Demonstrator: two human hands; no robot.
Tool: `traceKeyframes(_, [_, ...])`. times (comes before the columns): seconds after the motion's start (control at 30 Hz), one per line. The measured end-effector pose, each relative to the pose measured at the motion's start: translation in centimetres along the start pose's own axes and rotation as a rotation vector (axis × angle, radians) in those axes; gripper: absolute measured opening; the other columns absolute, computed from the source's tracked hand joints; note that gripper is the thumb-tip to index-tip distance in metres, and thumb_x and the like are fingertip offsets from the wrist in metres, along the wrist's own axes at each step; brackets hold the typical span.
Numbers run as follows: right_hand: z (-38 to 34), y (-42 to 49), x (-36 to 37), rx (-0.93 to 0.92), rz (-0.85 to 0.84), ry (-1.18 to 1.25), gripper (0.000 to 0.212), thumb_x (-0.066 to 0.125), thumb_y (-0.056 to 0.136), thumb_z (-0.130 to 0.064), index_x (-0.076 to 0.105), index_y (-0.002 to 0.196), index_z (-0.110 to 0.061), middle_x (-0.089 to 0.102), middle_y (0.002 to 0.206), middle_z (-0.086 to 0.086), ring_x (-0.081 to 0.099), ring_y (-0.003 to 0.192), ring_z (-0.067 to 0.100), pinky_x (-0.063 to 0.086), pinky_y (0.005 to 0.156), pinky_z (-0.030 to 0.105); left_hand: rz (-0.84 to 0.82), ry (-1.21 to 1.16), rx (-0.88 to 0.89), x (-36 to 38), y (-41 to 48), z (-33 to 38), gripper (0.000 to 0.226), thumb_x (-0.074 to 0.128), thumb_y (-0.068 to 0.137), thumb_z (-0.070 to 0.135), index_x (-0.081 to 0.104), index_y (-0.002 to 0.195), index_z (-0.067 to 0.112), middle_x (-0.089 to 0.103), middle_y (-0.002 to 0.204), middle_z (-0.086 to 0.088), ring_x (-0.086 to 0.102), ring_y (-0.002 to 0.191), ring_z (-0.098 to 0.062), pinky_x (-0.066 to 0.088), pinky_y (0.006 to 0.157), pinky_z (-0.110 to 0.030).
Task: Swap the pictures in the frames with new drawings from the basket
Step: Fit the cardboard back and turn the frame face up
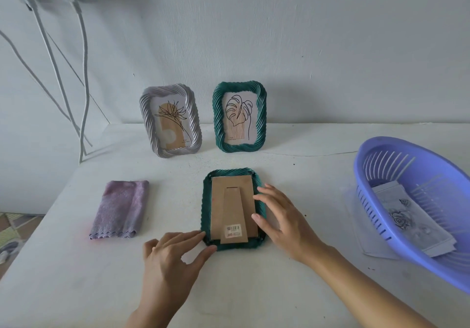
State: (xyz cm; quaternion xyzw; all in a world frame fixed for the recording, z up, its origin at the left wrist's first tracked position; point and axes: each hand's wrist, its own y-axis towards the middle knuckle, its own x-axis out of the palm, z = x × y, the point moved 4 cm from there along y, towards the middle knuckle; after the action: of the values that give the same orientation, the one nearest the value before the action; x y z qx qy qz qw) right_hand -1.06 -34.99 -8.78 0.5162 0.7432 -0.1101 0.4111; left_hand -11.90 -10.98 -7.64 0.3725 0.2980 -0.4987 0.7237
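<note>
Steadying hand, left: my left hand point(173, 254) lies nearest me, fingers straight and holding nothing, its thumb and forefinger tips touching the near-left corner of the face-down frame.
Right hand: my right hand point(282, 223) is spread wide and grips nothing; its fingertips point(255, 216) rest on the right edge of the backing board.
Face-down frame: the green frame point(206, 210) lies flat on the desk point(76, 277) between my hands, back side up.
Backing board: a brown board point(218, 200) with its stand folded flat and a barcode sticker point(234, 228) near the bottom edge. I see small dark bits at the corners, too small for me to call them clips.
Handling, as I judge it: the frame looks light and rigid, with a ribbed rim that gives purchase. The board looks thin and would bend. A pane may sit underneath, so I would treat the frame as fragile.
Where I would take hold: pin the rim with the left hand and lift the board by its free edge, not by the stand.
Cloth: a folded purple cloth point(119, 209) lies left of the frame, well apart.
Basket: the purple basket point(407, 147) sits tilted at my right, holding new drawings point(412, 223), one showing roses.
Upright frames: a grey frame point(147, 116) and a second green one point(218, 119) stand side by side at the wall, line-drawn plants still inside.
Progress: I judge the swap barely begun.
</note>
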Motion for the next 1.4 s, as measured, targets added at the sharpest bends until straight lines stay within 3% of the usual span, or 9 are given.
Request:
traceKeyframes(0.27, [-0.7,-4.5,-0.4,0.051,0.202,0.001,0.033,0.064,0.090,-0.050,0.067,0.105,-0.021,0.060,0.126,-0.011,0.047,0.131,0.003,0.040,0.106,0.019,0.041,-0.015,-0.044,-0.2,-1.0,0.8,0.042,0.053,0.075,0.072,0.078,0.088,0.042,0.072,0.096,0.029,0.055,0.096,0.011,0.030,0.087,-0.042])
traceKeyframes(0.5, [-1.2,-5.2,0.4,0.107,0.264,0.016,0.032,0.073,0.082,-0.047,0.076,0.094,-0.017,0.065,0.118,-0.007,0.062,0.113,0.008,0.050,0.094,0.024,0.067,0.014,-0.108,0.2,-1.6,1.7,0.041,0.052,0.076,0.071,0.078,0.085,0.041,0.072,0.094,0.027,0.059,0.098,0.002,0.029,0.090,-0.043])
traceKeyframes(0.63, [-1.7,-5.1,0.5,0.139,0.282,0.033,0.034,0.067,0.088,-0.049,0.075,0.106,-0.021,0.063,0.116,-0.008,0.061,0.110,0.007,0.050,0.092,0.023,0.081,0.031,-0.144,0.5,-1.8,2.3,0.040,0.053,0.077,0.068,0.079,0.083,0.038,0.073,0.093,0.024,0.063,0.096,-0.002,0.031,0.090,-0.045])
traceKeyframes(0.77, [-2.1,-4.9,1.0,0.130,0.183,-0.047,0.032,0.063,0.092,-0.044,0.070,0.122,-0.032,0.053,0.119,-0.008,0.056,0.113,0.012,0.051,0.091,0.026,0.090,0.034,-0.171,0.7,-1.9,2.7,0.027,0.062,0.079,0.059,0.079,0.085,0.039,0.074,0.098,0.023,0.062,0.097,-0.003,0.032,0.090,-0.048])
traceKeyframes(0.97, [-2.2,-5.0,1.2,0.112,0.192,-0.146,0.026,0.062,0.094,-0.038,0.074,0.116,-0.031,0.050,0.119,-0.005,0.056,0.109,0.020,0.041,0.091,0.020,0.101,-0.028,-0.251,0.9,-1.8,2.5,0.017,0.077,0.080,0.050,0.079,0.092,0.037,0.071,0.103,0.022,0.060,0.099,-0.005,0.029,0.092,-0.043])
traceKeyframes(1.13, [-2.4,-4.3,1.0,0.013,0.202,-0.188,0.020,0.068,0.091,-0.029,0.077,0.108,-0.024,0.053,0.122,0.002,0.052,0.120,0.021,0.049,0.093,0.038,0.089,-0.181,-0.410,0.8,-1.5,2.7,0.015,0.081,0.077,0.043,0.077,0.090,0.039,0.066,0.100,0.027,0.057,0.099,-0.001,0.021,0.088,-0.032])
traceKeyframes(1.23, [-2.1,-3.4,0.9,-0.009,0.203,-0.133,0.015,0.068,0.089,-0.027,0.079,0.098,-0.024,0.057,0.122,0.000,0.050,0.128,0.020,0.048,0.097,0.040,0.090,-0.217,-0.440,0.7,-1.4,2.8,0.010,0.082,0.076,0.042,0.075,0.083,0.040,0.065,0.096,0.026,0.056,0.088,0.006,0.017,0.082,-0.029])
traceKeyframes(1.4, [-1.6,-3.0,0.9,-0.008,0.211,-0.095,0.005,0.078,0.081,-0.023,0.078,0.086,-0.025,0.065,0.109,-0.007,0.055,0.123,0.016,0.049,0.093,0.041,0.088,-0.237,-0.460,0.8,-1.1,3.0,0.010,0.080,0.078,0.041,0.071,0.076,0.041,0.064,0.092,0.024,0.051,0.082,0.011,0.015,0.078,-0.030])
